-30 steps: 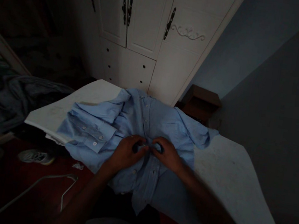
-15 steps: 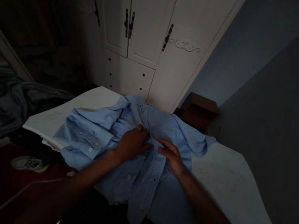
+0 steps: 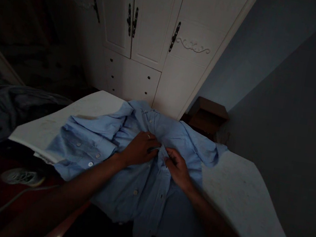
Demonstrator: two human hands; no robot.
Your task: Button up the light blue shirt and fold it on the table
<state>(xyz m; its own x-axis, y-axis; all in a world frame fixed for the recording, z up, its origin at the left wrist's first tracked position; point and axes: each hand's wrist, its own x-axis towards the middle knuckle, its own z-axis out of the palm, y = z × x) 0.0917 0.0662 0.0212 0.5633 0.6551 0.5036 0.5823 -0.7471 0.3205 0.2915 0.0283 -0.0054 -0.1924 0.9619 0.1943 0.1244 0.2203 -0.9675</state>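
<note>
A light blue button-up shirt [image 3: 131, 178] lies front up across a white board [image 3: 234, 181], its collar at the far side. Both hands meet at the middle of its front opening. My left hand [image 3: 141, 147], with a ring on one finger, pinches cloth at the front edge. My right hand [image 3: 177, 167] grips the buttonhole strip [image 3: 160, 190] just to the right, fingers curled round its edge. Whether a button is between the fingers cannot be made out. Down the left front panel a pale button [image 3: 135, 192] shows. One cuff [image 3: 96, 154] with several buttons lies folded at the left.
A white wardrobe [image 3: 182, 74] with dark handles stands beyond the board. A brown nightstand [image 3: 210, 110] is at the back right. Grey cloth [image 3: 13, 109] lies left of the board. On the red floor are a shoe [image 3: 22, 176] and a pale cord [image 3: 20, 195].
The front edge of the shirt is lifted and folded a little more between my hands. My left fingers have curled in on the cloth. The view has shifted slightly.
</note>
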